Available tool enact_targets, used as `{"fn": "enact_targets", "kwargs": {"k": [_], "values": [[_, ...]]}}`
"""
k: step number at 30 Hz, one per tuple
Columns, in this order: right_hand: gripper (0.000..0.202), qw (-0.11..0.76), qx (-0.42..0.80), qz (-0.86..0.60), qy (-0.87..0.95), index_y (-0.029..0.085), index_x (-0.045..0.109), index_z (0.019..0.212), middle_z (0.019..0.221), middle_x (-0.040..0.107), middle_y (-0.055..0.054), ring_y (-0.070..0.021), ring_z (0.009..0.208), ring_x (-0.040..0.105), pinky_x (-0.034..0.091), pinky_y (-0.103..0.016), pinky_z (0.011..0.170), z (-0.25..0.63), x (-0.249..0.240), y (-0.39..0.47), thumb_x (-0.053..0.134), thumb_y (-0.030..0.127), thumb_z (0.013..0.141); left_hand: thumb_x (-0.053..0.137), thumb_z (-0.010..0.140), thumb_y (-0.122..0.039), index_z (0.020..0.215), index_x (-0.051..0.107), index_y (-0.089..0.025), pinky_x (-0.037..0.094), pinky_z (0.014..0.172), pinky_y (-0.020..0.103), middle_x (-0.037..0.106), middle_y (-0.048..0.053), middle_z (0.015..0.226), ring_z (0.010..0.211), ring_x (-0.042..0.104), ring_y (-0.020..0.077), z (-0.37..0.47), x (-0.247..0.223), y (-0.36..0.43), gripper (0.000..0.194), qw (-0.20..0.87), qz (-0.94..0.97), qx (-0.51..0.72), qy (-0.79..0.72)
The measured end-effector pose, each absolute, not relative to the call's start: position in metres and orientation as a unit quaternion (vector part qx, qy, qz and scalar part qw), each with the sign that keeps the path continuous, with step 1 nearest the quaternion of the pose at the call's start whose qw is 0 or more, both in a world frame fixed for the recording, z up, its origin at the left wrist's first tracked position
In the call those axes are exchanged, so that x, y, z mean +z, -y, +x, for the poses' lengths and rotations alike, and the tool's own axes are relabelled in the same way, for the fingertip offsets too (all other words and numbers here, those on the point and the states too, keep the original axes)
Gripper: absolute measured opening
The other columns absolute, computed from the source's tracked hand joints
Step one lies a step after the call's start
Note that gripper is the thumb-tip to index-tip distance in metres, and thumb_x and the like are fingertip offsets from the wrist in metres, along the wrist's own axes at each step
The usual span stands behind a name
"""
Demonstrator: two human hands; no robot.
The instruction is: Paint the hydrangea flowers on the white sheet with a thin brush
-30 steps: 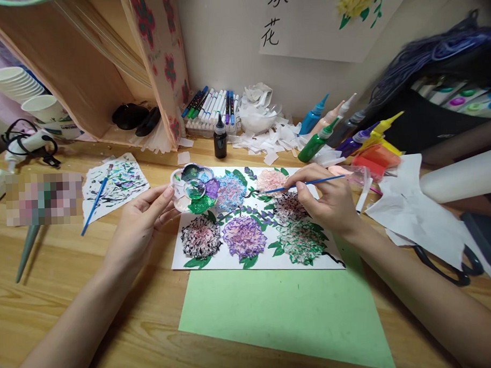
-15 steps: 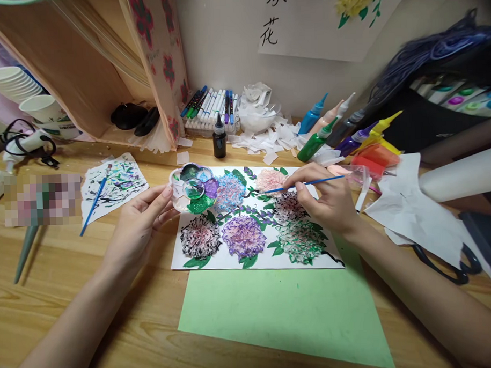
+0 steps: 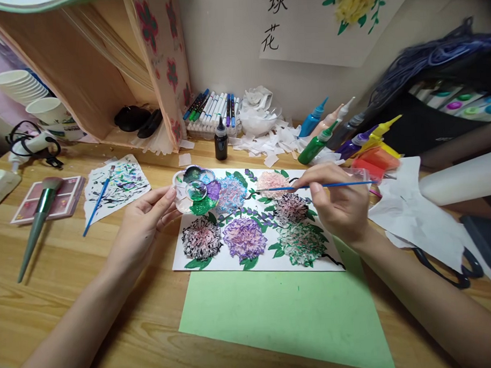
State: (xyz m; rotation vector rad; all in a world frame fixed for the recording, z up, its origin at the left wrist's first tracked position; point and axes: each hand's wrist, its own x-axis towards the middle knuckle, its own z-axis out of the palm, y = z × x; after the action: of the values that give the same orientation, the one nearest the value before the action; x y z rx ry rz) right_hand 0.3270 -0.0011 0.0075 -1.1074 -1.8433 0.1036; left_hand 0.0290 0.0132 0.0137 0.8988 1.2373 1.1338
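My left hand [image 3: 150, 214] pinches the edge of a flower-shaped palette [image 3: 196, 190] holding green, purple and blue paint, over the upper left corner of a white sheet [image 3: 232, 265]. Several textured flowers stand on that sheet, among them a purple one [image 3: 244, 237] and a green-edged one [image 3: 303, 242], with painted leaves between them. A thin blue paintbrush [image 3: 334, 184] is gripped in my right hand [image 3: 338, 202], its tip at small green leaves left of the pale pink flower [image 3: 273, 184]. Under the white sheet lies green paper [image 3: 282, 317].
A black bottle [image 3: 221, 142], markers [image 3: 214, 110] and torn paper [image 3: 264, 143] sit behind the sheet. Paint bottles [image 3: 314, 146] stand at the back right. On the left are a large brush [image 3: 35, 229] and another paintbrush [image 3: 98, 202] on stained paper [image 3: 128, 182]. Black scissors [image 3: 458, 278] lie right.
My right hand has shifted slightly right, and the paintbrush lies flatter, with its tip slightly further left. The palette stays in my left hand. The view has shifted a little.
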Motion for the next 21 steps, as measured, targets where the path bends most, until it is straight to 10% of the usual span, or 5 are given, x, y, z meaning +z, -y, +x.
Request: {"fn": "enact_targets", "kwargs": {"k": [21], "values": [[0.030,0.408,0.219,-0.325,0.824,0.022,0.060,0.112,0.097,0.068,-0.005,-0.0170,0.094,0.058,0.050,-0.031,0.079,0.288,0.016,0.028,0.046,0.011,0.088,0.075,0.071,-0.037,0.096,0.072,-0.018,0.053,0.076,0.023,0.072,0.007,0.093,0.079,0.066,0.0133,0.037,0.007,-0.005,0.032,0.612,0.405,0.465,-0.495]]}}
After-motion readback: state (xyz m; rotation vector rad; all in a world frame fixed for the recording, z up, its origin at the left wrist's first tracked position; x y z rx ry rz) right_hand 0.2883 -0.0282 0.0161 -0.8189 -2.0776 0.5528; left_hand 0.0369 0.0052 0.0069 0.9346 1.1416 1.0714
